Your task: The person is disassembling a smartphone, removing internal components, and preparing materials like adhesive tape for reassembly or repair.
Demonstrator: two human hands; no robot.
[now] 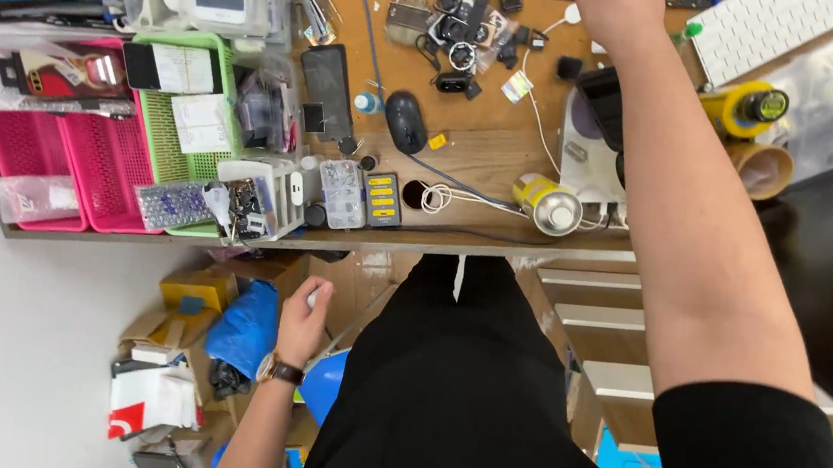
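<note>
- My left hand (304, 320) hangs below the desk edge, loosely curled over the blue plastic bag (246, 328) in the floor clutter; something small and pale may sit at the fingertips, too blurred to tell, so I cannot tell if it grips.
- Cardboard boxes (193, 290) lie just beside the bag.
- My right hand (612, 5) reaches far across the wooden desk (484, 150), cut off by the frame edge; grip state cannot be told.
- Near it: white keyboard (766, 29), white cable (534, 94), small parts pile (465, 27).
- Judgement: best to move the right arm slowly, clear of the spray can (548, 203) and yellow tape roll (749, 105).
</note>
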